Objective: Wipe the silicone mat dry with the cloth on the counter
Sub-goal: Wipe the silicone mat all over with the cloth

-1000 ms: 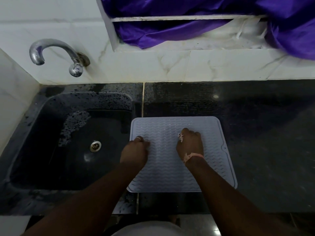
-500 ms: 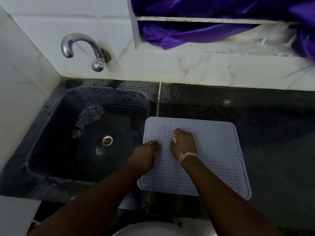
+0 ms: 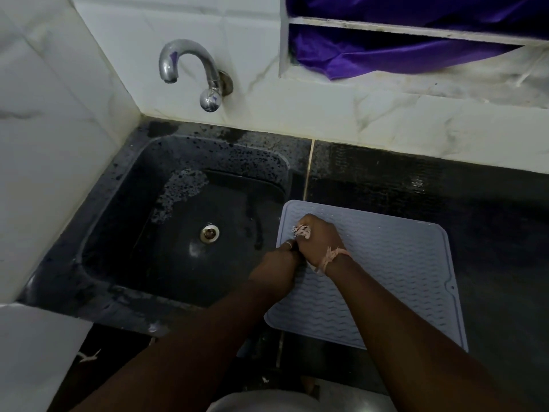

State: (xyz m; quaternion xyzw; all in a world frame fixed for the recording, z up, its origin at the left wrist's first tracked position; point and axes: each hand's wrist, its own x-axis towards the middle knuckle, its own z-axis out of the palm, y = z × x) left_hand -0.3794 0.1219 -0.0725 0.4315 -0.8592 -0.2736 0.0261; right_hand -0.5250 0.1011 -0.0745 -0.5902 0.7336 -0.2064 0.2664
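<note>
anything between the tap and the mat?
Head view: only the dark sink, with its drain, lies between the tap and the mat.

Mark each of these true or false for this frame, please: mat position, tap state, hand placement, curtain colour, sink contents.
1. The silicone mat lies on the dark counter to the right of the sink. True.
2. Water is running from the tap. False: no stream shows below the spout.
3. Both hands are at the mat's left part, the left hand close beside the right hand. True.
4. The fabric in the wall opening is green. False: it is purple.
5. A plate sits in the sink. False: only the drain and wet patches show.
</note>
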